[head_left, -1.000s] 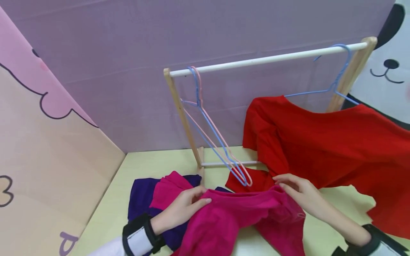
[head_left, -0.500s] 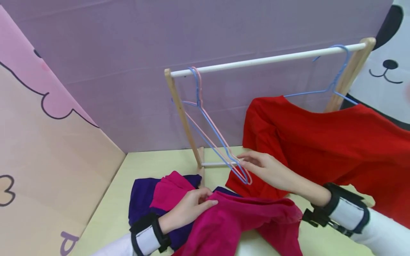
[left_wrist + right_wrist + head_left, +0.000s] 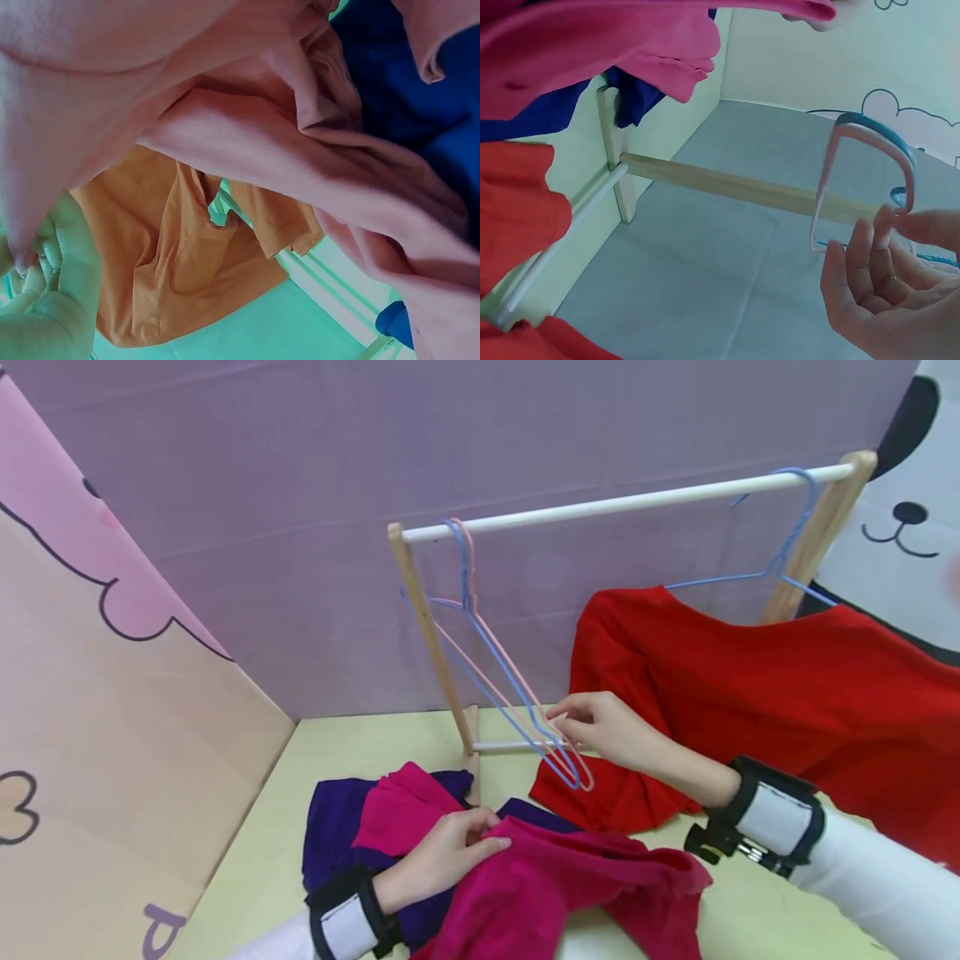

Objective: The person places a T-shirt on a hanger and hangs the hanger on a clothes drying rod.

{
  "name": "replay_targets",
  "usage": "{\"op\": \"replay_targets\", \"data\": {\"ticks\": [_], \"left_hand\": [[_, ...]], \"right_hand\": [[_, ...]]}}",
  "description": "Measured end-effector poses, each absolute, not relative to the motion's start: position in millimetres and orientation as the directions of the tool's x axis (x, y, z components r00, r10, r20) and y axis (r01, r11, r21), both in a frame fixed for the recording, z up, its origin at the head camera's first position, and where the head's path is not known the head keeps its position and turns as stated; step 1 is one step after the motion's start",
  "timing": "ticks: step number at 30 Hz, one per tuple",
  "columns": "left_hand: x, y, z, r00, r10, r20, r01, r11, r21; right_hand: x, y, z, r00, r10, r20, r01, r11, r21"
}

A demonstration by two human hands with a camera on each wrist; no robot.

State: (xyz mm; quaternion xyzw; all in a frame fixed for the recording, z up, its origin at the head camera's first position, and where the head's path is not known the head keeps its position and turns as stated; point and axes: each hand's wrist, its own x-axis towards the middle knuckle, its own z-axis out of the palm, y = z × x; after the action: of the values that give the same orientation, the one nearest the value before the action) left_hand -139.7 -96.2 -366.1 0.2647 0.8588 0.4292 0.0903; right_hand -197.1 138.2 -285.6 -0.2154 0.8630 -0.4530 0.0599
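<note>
My left hand pinches the neckline edge of a magenta garment, whose cloth drapes down to the table. In the right wrist view, the thumb and forefinger of my right hand pinch the side of a pink hanger. A blue hanger lies against the pink one, and both hook over the left end of the rack's white bar. The left wrist view has the garment's cloth across much of it, with the fingertips partly hidden.
A red long-sleeved garment hangs from another blue hanger at the rack's right end. Dark purple cloth with a magenta piece on it lies left on the pale yellow table. A lilac wall stands behind.
My right hand has let go of the magenta garment and moved left and up to the pink hanger. The garment's freed side has sagged. My left hand keeps its hold.
</note>
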Motion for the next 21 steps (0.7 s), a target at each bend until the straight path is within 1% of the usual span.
{"op": "replay_targets", "data": {"ticks": [5,11,13,21], "left_hand": [[-138,-99,-368,-0.844,0.532,0.072,0.377,0.493,0.784],[-135,-102,-371,-0.853,0.52,0.046,0.346,0.496,0.797],[-135,-102,-373,-0.854,0.519,0.038,0.334,0.491,0.804],[-132,-101,-377,-0.861,0.506,0.045,0.32,0.473,0.821]], "right_hand": [[-201,131,-284,-0.908,-0.411,0.08,-0.284,0.464,-0.839],[-205,127,-284,-0.89,-0.438,0.123,-0.354,0.496,-0.793],[-207,126,-285,-0.89,-0.438,0.127,-0.358,0.499,-0.789],[-209,119,-286,-0.894,-0.44,0.087,-0.314,0.474,-0.823]]}}
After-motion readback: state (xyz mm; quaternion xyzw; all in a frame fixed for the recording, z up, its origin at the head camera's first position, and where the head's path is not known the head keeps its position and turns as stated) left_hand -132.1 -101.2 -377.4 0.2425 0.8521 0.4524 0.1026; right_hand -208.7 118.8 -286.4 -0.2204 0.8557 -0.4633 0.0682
